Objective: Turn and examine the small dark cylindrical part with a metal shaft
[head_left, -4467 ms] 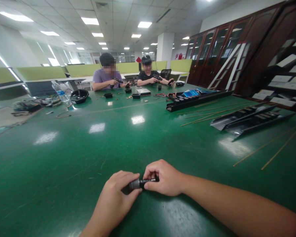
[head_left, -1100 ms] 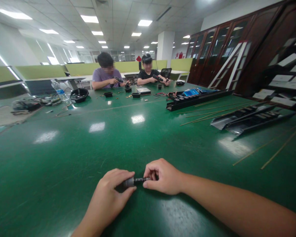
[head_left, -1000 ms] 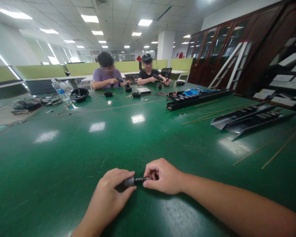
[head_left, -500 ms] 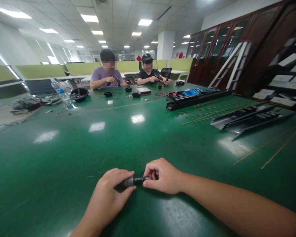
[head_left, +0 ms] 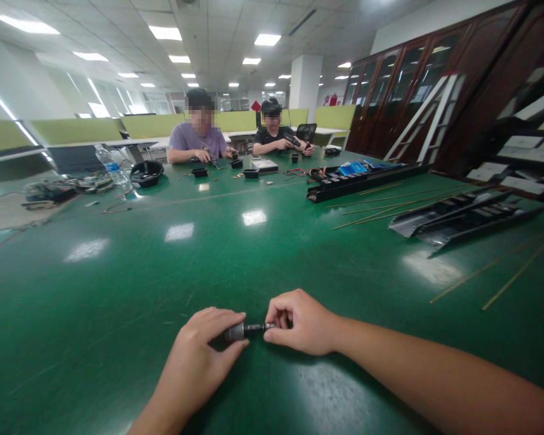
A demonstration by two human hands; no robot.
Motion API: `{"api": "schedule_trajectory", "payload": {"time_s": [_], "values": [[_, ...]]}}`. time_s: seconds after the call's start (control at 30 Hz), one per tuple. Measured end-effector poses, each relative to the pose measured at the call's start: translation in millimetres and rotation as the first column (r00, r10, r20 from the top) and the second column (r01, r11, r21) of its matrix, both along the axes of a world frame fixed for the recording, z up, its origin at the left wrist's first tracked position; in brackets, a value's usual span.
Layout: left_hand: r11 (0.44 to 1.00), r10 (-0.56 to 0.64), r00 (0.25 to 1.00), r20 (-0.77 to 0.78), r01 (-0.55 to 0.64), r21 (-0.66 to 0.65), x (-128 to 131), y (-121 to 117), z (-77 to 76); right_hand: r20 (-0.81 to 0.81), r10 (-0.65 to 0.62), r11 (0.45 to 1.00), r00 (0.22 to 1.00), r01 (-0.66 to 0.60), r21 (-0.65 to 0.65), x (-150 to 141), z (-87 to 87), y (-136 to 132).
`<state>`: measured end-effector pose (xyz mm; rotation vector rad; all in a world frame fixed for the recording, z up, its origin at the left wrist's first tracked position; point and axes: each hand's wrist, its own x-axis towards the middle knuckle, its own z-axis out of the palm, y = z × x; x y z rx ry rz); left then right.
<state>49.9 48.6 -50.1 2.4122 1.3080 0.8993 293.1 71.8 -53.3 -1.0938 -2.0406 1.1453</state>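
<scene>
At green table, left fingers around half-hidden cylinder, right fingers pinching shaft

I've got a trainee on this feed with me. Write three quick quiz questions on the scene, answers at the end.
1. Which of the person's own hands grips the wide end of the dark part?
2. True or false: the ladder stands in front of the wooden cabinets.
3. Fill in: across the table, the shirt furthest left is ____.

Key: 1. The left hand. 2. True. 3. Purple.
</scene>
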Motion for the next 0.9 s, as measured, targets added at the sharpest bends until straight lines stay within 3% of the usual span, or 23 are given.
{"api": "schedule_trajectory", "payload": {"time_s": [0.47, 0.9], "values": [[1.0, 0.014, 1.0, 0.013, -0.014, 0.022, -3.2, 1.3, 0.4, -0.013, -0.004, 1.0, 1.0, 0.004, -0.019, 0.8, -2.4, 0.4], [0.998, 0.033, 0.999, 0.022, -0.031, -0.052, -7.7, 2.1, 0.8, -0.018, -0.016, 0.999, 1.0, 0.015, -0.045, 0.2, -1.6, -0.2]]}}
